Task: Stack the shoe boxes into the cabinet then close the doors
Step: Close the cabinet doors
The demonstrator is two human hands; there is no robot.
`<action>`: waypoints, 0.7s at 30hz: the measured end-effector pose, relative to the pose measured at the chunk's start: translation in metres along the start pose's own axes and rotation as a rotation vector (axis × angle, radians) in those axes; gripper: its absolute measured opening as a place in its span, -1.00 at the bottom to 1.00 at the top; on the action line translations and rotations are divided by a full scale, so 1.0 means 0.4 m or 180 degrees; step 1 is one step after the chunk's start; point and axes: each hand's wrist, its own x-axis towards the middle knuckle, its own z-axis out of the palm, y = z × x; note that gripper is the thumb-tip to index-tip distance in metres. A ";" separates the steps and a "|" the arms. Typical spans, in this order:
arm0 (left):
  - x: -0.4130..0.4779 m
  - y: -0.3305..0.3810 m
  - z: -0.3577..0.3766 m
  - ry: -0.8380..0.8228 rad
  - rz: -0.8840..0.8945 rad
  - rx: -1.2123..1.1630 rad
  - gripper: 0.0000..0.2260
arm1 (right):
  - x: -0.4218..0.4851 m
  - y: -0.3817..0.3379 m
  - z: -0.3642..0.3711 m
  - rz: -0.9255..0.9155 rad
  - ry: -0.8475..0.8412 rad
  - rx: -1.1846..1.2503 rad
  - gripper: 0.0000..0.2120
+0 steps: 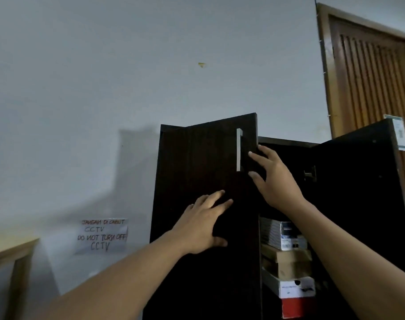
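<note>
A tall dark-brown cabinet [286, 140] stands against the wall. Its left door [196, 162], with a silver handle [238, 150], is nearly closed. My left hand [206, 225] lies flat on that door's face, fingers spread. My right hand [271, 179] is at the door's free edge, beside the handle, with its fingers curled around the edge. The right door [358, 181] stands wide open. Through the gap I see several stacked shoe boxes [286, 257]: a grey one on top, brown ones below, then a white and red one.
A wooden slatted room door [370, 77] is behind the cabinet on the right. A handwritten CCTV paper sign [102, 235] hangs on the grey wall to the left. A wooden frame [14, 257] shows at the lower left.
</note>
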 end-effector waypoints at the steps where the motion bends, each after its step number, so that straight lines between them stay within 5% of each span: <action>1: 0.018 -0.004 0.027 -0.0101 -0.0089 0.0084 -0.07 | -0.018 0.035 0.027 0.0134 -0.0124 -0.0066 -0.44; 8: 0.085 -0.068 0.156 -0.0158 -0.0203 0.1128 0.00 | -0.113 0.208 0.220 0.0689 -0.0197 0.0385 -0.37; 21: 0.113 -0.216 0.321 -0.0451 -0.0149 0.1944 -0.06 | -0.171 0.311 0.559 0.0958 -0.0602 0.0955 -0.33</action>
